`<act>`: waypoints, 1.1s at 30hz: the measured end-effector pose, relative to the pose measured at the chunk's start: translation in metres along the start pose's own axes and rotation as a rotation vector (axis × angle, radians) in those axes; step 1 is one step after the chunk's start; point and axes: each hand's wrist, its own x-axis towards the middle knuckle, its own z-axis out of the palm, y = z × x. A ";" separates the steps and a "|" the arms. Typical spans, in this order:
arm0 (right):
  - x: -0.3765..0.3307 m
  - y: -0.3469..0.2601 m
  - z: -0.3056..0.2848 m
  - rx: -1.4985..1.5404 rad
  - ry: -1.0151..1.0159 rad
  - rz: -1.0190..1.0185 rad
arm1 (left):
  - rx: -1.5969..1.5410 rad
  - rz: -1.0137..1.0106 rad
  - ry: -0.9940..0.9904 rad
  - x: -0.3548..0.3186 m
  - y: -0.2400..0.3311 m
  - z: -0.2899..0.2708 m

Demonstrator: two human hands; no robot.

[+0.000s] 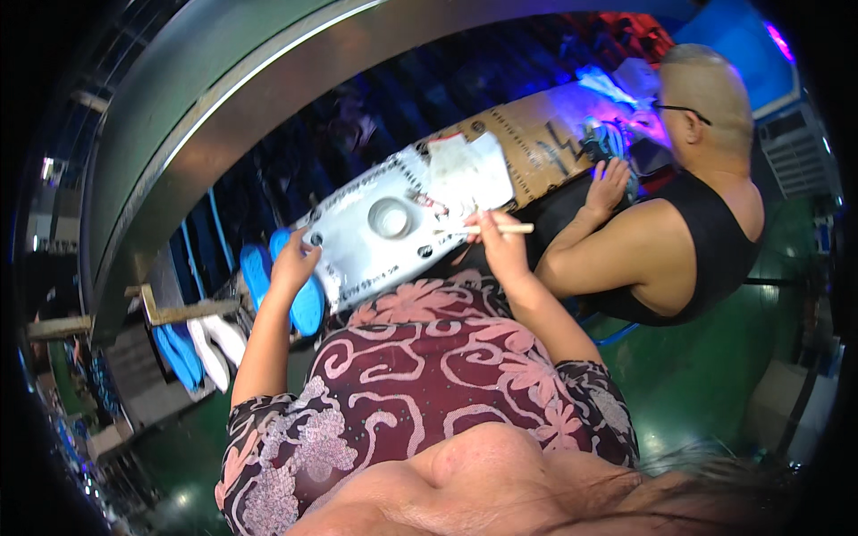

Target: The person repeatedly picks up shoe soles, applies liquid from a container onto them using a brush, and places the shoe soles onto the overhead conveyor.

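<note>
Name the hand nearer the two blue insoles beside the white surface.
Left. The left hand overlaps the blue insoles in view; the right hand is well to their right, holding a pale stick.

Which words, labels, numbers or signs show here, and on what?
I won't copy wording, only say where it stands:
White sheet: dark lettering and round black marks, partly legible.
Brown cardboard: dark lettering and a round mark; the smaller print is too blurred to read.

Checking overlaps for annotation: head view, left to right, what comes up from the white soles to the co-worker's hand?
White soles → left hand → round cup → right hand → co-worker's hand.
</note>
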 end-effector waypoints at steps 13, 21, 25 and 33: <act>0.062 -0.003 0.042 -0.504 -0.258 -0.116 | 0.349 -0.331 0.088 -0.081 -0.078 0.032; 0.075 0.022 0.063 -0.718 -0.430 -0.310 | -0.306 -0.479 -0.072 -0.108 -0.053 0.045; 0.075 0.034 0.063 -0.806 -0.433 -0.421 | -0.658 -0.509 -0.009 -0.117 -0.046 0.061; 0.070 0.006 0.057 -0.631 -0.357 -0.275 | -1.501 -0.668 -0.139 -0.105 -0.056 0.038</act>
